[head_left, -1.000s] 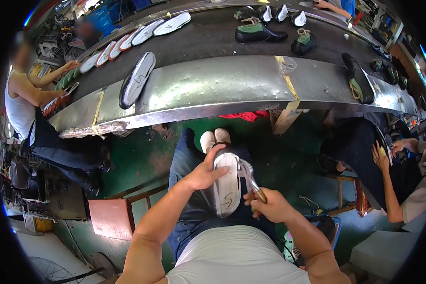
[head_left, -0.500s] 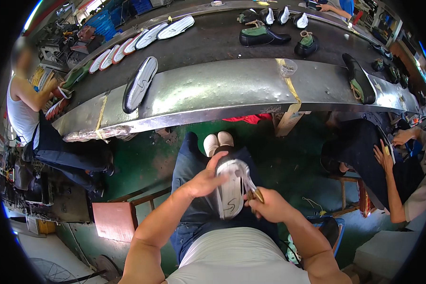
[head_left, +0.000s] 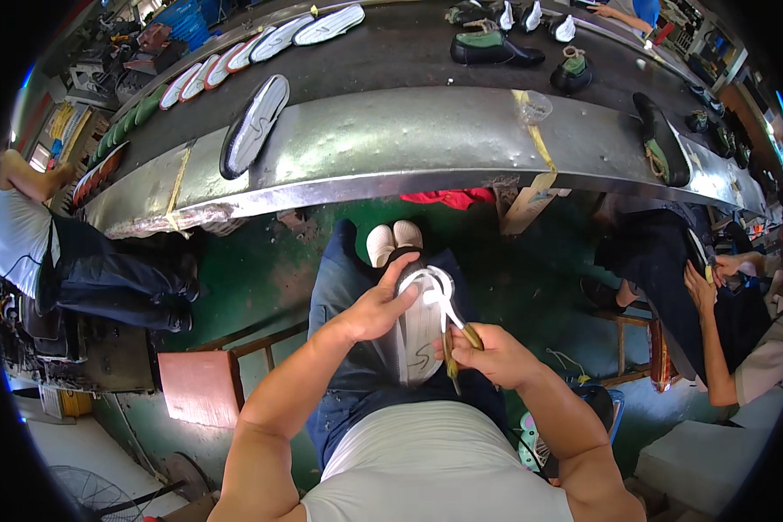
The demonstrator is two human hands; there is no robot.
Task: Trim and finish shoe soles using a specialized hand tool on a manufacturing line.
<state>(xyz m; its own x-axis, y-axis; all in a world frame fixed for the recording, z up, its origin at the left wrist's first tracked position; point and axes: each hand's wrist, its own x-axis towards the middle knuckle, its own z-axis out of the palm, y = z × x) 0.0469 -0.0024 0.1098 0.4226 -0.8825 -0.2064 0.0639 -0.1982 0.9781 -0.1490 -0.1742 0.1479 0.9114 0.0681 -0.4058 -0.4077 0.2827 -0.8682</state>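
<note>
An upturned shoe [head_left: 418, 335] lies on my lap, its pale sole facing up with a dark handwritten mark near the close end. My left hand [head_left: 376, 311] is closed round its far end, thumb across the sole. In my right hand [head_left: 489, 355] is a pair of pincers [head_left: 448, 300] with curved bright metal jaws and yellowish-brown handles, which stand apart. The jaws rest over the far part of the sole, close to my left thumb. Whether they grip any material is hard to make out.
A long metal-edged bench [head_left: 383, 143] runs across ahead, bearing a shoe with its sole up [head_left: 255, 130], a row of soles and dark shoes. A person [head_left: 35, 235] stands at the left. Another sits at the right, hands [head_left: 700, 283] on a shoe. A brown stool [head_left: 202, 389] is at left.
The pincers have turned more upright and their handles have spread apart. My left thumb has settled on the sole. The person at the left has shifted further left.
</note>
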